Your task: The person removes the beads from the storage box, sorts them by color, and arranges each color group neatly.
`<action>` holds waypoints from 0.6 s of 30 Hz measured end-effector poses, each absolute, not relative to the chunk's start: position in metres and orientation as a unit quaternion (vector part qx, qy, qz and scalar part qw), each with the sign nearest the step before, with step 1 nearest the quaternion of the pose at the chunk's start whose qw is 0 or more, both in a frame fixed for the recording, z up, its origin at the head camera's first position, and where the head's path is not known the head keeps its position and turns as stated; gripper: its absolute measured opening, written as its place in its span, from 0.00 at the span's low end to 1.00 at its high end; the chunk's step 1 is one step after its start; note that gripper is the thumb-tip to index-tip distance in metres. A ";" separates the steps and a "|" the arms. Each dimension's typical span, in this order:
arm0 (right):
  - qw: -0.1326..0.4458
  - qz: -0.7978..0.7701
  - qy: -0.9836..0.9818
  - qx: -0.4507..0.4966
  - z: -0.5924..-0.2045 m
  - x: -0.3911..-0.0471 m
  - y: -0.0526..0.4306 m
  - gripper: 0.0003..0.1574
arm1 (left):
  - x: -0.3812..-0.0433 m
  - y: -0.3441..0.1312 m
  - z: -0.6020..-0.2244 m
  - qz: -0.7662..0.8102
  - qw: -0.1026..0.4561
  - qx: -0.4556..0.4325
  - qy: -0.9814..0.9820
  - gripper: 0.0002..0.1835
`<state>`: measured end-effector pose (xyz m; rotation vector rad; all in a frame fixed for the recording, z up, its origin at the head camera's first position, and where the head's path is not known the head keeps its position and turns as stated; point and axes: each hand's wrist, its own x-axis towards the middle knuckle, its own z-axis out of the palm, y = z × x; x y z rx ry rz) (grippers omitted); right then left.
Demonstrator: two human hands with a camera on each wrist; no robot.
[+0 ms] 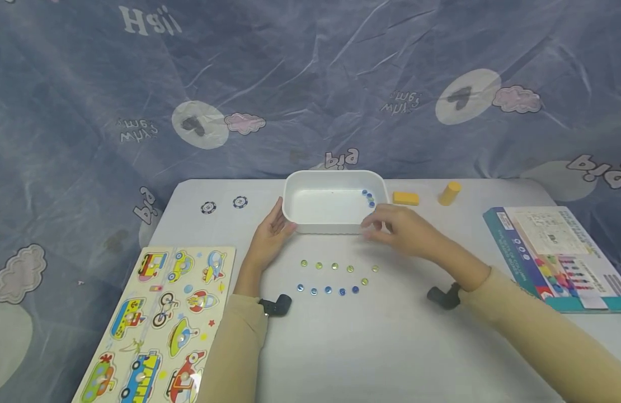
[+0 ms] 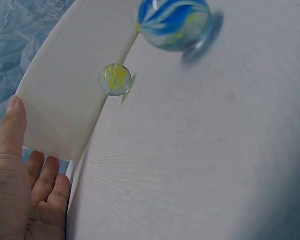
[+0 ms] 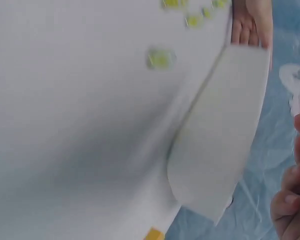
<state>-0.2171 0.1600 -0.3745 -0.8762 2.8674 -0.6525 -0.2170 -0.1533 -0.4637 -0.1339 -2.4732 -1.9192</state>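
A white rectangular tray (image 1: 335, 228) stands at the back of the table. My left hand (image 1: 270, 238) holds its front left corner, the thumb on the near wall and the fingers along the side. In the left wrist view the thumb (image 2: 10, 132) touches the rim. Over the tray's front right edge, my right hand (image 1: 401, 226) hovers with loosely bent fingers and nothing visible in them. Several blue and green glass marbles (image 1: 369, 196) lie inside the tray at the right. In front of it are a row of yellow-green marbles (image 1: 334, 266) and a row of blue marbles (image 1: 328, 290).
At the left lies a wooden vehicle puzzle board (image 1: 174, 313), with two poker chips (image 1: 240, 202) beyond it. A yellow block (image 1: 405, 198) and a yellow cylinder (image 1: 449, 193) stand right of the tray. A flat boxed game (image 1: 562, 257) lies at the far right. A blue cloth hangs behind.
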 end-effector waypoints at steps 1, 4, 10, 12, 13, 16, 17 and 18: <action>0.035 -0.209 0.935 -0.283 -0.372 -0.226 0.160 0.15 | -0.217 -0.154 -0.463 -0.611 0.003 -0.043 -0.790 0.46; 0.058 -0.201 0.939 -0.272 -0.372 -0.253 0.157 0.18 | -0.218 -0.154 -0.467 -0.614 0.006 -0.042 -0.788 0.44; 0.123 -0.158 0.935 -0.293 -0.383 -0.290 0.146 0.17 | -0.215 -0.152 -0.462 -0.616 0.003 -0.033 -0.787 0.43; 0.137 -0.147 0.932 -0.303 -0.387 -0.297 0.143 0.15 | -0.216 -0.152 -0.465 -0.619 0.009 -0.035 -0.784 0.42; 0.143 -0.143 0.931 -0.304 -0.388 -0.299 0.141 0.14 | -0.217 -0.152 -0.466 -0.619 0.012 -0.035 -0.784 0.42; 0.164 -0.132 0.932 -0.296 -0.390 -0.303 0.135 0.12 | -0.223 -0.152 -0.476 -0.619 0.021 -0.037 -0.784 0.42; 0.169 -0.130 0.933 -0.290 -0.391 -0.303 0.134 0.12 | -0.225 -0.153 -0.479 -0.618 0.024 -0.038 -0.785 0.42; 0.174 -0.129 0.934 -0.285 -0.392 -0.304 0.133 0.12 | -0.227 -0.153 -0.482 -0.616 0.026 -0.038 -0.787 0.42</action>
